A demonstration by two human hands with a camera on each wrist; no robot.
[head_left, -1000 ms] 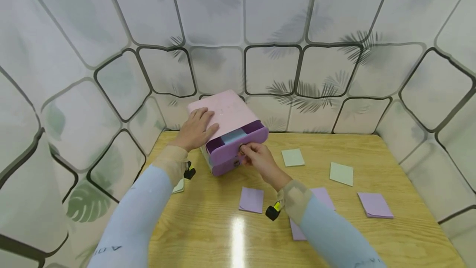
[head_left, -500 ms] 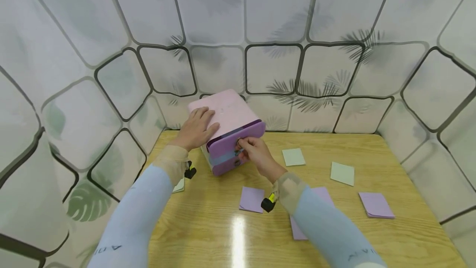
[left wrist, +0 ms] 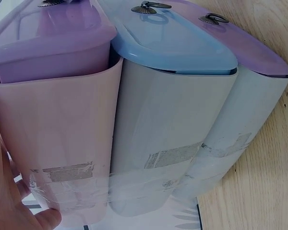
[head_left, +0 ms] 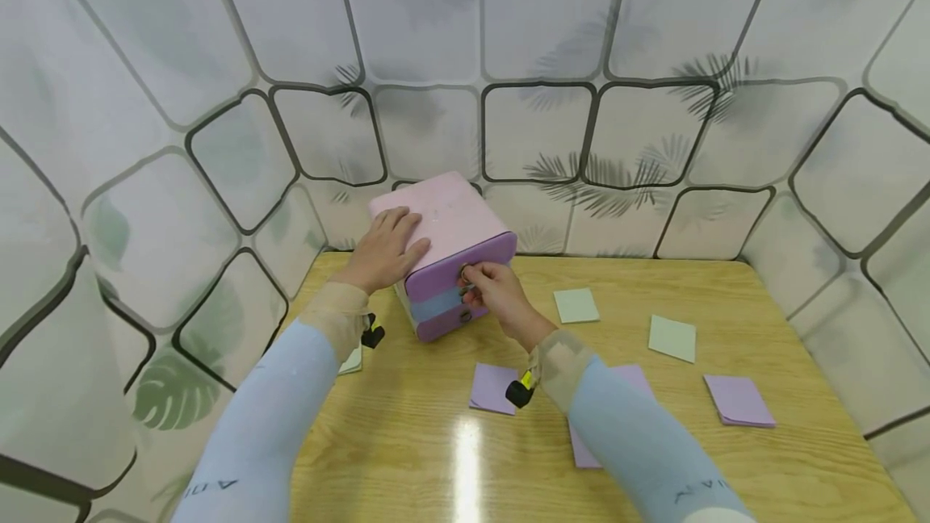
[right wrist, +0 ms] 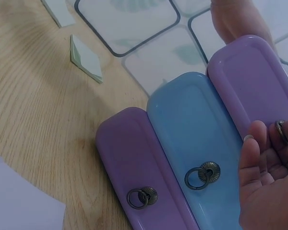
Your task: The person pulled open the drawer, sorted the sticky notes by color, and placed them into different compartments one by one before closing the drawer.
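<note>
A small desktop drawer unit (head_left: 454, 212) with a pink top stands at the back left of the table. My left hand (head_left: 385, 250) rests spread on that top, thumb near the front edge. With my right hand (head_left: 501, 301) I pinch the metal ring pull (right wrist: 280, 133) of the purple top drawer (right wrist: 249, 79). In the left wrist view, that drawer's front stands slightly out from its pink casing (left wrist: 62, 120). Below it are the blue middle drawer (right wrist: 197, 129) and the purple bottom drawer (right wrist: 132, 153), both pushed in, each with its own ring pull.
Green sticky-note pads (head_left: 576, 306) lie right of the unit, one more (head_left: 352, 361) beside my left wrist. Purple pads (head_left: 494, 387) lie toward the front and right (head_left: 739, 400), one partly under my right forearm. Patterned fabric walls (head_left: 538, 131) enclose the wooden table (head_left: 392, 442).
The top drawer has slid back into the unit, hiding the blue thing inside it. My right hand moved inward with the ring pull; my left hand stayed on top.
</note>
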